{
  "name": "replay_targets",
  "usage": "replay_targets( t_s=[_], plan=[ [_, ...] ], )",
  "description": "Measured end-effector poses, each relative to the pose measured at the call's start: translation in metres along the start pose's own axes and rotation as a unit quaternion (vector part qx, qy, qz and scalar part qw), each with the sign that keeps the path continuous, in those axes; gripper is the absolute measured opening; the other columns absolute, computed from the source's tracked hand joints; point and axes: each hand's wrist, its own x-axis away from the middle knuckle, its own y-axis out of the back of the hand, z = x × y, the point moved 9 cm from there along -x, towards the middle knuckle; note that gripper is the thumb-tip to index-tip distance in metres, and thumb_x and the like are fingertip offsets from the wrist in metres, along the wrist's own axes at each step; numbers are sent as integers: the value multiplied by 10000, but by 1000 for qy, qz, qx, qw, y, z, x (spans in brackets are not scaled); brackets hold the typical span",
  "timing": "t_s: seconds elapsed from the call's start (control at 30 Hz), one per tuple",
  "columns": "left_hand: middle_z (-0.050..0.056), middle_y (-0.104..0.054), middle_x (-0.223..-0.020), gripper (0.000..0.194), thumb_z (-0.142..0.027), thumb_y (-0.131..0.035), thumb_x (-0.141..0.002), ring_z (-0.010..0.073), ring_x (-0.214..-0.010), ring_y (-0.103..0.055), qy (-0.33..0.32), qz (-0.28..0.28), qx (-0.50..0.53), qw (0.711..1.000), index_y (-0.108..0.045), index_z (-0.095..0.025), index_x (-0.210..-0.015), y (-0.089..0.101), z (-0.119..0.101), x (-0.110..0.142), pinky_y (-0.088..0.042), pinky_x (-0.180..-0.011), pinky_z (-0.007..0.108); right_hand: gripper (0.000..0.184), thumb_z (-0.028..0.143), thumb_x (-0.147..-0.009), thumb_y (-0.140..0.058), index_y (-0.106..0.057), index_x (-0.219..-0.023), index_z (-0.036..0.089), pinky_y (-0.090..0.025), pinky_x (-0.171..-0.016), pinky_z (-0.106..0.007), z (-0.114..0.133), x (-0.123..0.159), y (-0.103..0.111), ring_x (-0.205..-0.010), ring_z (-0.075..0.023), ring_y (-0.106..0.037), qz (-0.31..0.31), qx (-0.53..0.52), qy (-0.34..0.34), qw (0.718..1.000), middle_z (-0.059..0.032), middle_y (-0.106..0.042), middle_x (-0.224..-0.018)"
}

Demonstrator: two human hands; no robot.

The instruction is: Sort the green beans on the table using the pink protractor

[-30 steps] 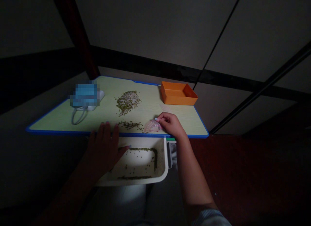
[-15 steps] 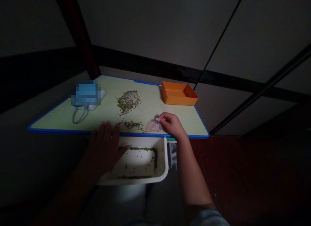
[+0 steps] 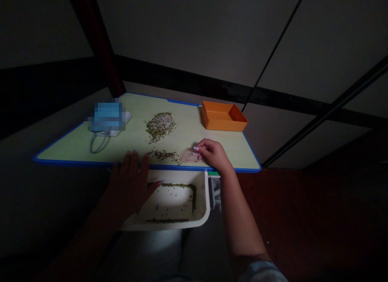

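Observation:
My right hand [image 3: 212, 152] is closed in a pinch on a clear, pinkish protractor [image 3: 187, 155] with a curved edge, held low over the table near its front edge. Just left of the protractor lies a thin scatter of small greenish grains [image 3: 163, 155]. Farther back, a larger heap of grains [image 3: 160, 127] mixes green and pale bits. My left hand [image 3: 130, 187] holds nothing; its fingers lie apart on the front edge of the table [image 3: 130, 144]. Its thumb reaches over a white plastic bin [image 3: 207, 201] below that edge, with grains along its inner sides.
An orange open box [image 3: 224, 123] stands at the back right of the table. At the left is a blurred blue object [image 3: 107, 117] on a white base with a grey loop of cord [image 3: 93, 146]. Dark panelled walls rise behind the blue-rimmed table.
The protractor has shifted slightly away from the table's front edge and to the left in my right hand's pinch. My left hand stays in place.

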Motion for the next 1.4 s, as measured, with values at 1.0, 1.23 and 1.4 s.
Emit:
replay_targets(
  t_s=[1.0, 1.23, 1.4],
  plan=[
    [368, -376, -1487, 803, -544, -469, -814, 475, -1413, -365, 5, 2, 4, 1000, -373, -15, -1410, -1, 1, 0, -344, -1100, 634, 306, 465, -751, -730, -629, -743, 176, -395, -527, -226, 3, 0, -5, -530, -111, -543, 22, -40, -15, 999, 17, -617, -594],
    [376, -361, -1490, 799, -536, -450, -827, 488, -1415, -352, 3, 5, 11, 1000, -362, 2, -1412, 0, 0, 1, -327, -1104, 647, 237, 395, -793, -699, -623, -733, 179, -401, -540, -226, 2, 0, -1, -544, -118, -558, -2, -11, 1, 1000, 13, -622, -595],
    [382, -350, -1493, 817, -550, -443, -820, 496, -1421, -336, 3, 4, 13, 1000, -354, 5, -1414, -2, 1, 0, -311, -1110, 647, 211, 381, -812, -678, -630, -772, 180, -414, -553, -224, 2, 0, -4, -556, -120, -574, 15, -3, 0, 1000, 15, -631, -609]
  ],
)
